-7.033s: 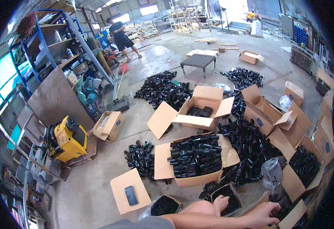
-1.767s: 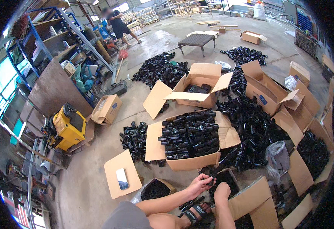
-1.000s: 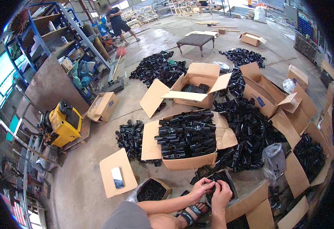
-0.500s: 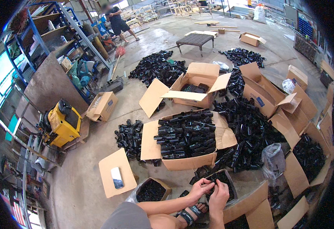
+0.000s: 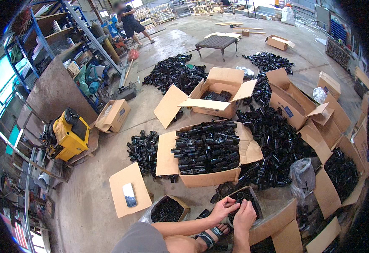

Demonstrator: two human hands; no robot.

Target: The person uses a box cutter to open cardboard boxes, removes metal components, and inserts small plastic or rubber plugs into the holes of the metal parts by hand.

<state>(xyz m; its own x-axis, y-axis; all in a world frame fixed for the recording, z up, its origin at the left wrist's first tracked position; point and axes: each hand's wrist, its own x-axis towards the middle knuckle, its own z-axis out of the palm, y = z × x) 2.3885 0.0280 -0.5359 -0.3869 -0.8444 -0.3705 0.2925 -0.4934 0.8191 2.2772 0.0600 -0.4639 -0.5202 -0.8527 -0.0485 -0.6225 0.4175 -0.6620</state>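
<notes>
Holds left hand [image 5: 223, 209] and right hand [image 5: 245, 215] close together at lower centre of the frame, with fingers curled in toward each other. Cannot tell either grip's state: too small and dark at the fingertips to make out anything pinched. Has black parts [image 5: 247, 195] just beyond the fingers, inside a small box [image 5: 257, 200]. Farther up, at centre, has a carton [image 5: 212, 178] packed with black tubes [image 5: 207, 147]; at lower left of centre, a phone [image 5: 129, 195] on a cardboard sheet [image 5: 119, 182].
</notes>
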